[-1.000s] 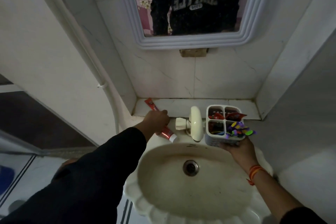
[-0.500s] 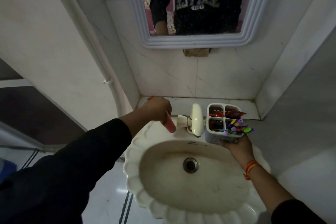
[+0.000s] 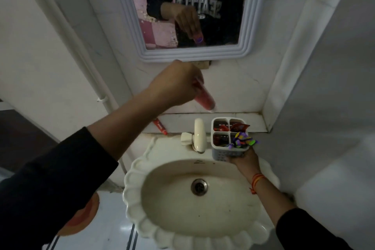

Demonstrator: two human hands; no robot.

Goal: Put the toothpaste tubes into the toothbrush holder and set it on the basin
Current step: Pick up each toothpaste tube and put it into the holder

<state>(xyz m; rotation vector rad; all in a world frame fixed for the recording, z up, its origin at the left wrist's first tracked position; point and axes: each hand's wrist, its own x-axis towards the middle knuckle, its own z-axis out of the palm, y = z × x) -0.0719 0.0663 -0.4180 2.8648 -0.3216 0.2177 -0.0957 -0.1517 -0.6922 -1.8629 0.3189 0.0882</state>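
Lifted off the ledge, your left hand (image 3: 176, 84) clamps a toothpaste tube (image 3: 204, 98) while your right hand (image 3: 244, 158) grips the toothbrush holder (image 3: 229, 138); crowded compartments could deflect it.

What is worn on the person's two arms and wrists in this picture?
Both arms wear dark, near-black long sleeves, pushed up off the forearms. The left hand and wrist are bare. The right hand has an orange-red thread band around its wrist.

toothpaste tubes (image 3: 204, 99): 2 outside holder | holder (image 3: 228, 151): 1, contents unclear
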